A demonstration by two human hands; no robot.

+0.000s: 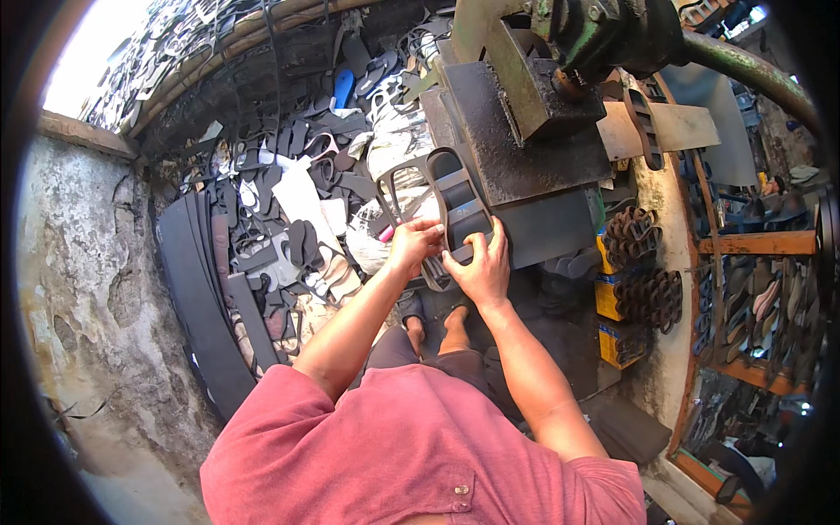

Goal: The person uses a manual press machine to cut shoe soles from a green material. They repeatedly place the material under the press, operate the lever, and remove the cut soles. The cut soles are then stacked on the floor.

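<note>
The frame (460, 208), dark, sole-shaped and crossed by bars, stood in front of the person, tilted with its top toward eleven o'clock and pale marks on one bar. The right hand (481, 267) was half curled around its lower end, thumb at six o'clock and fingertips on the edge at four, so it had hold of the frame. The left hand (418, 244) was at the frame's eight o'clock, fingers drawn together; I could not tell what they pinched. A thinner loop (402, 166) showed just beside the frame at ten o'clock.

From the frame, the slab (549, 229) lay at three o'clock, seeming to meet its edge, though contact was unclear. The plate (542, 153) and green press (604, 39) loomed between one and two. Yellow boxes (607, 299) were stacked at four. Dark scraps (256, 259) were heaped toward nine, with a blue sole (344, 88) between ten and eleven. Long strips (199, 293) leaned at eight, near the stained wall (96, 245).
</note>
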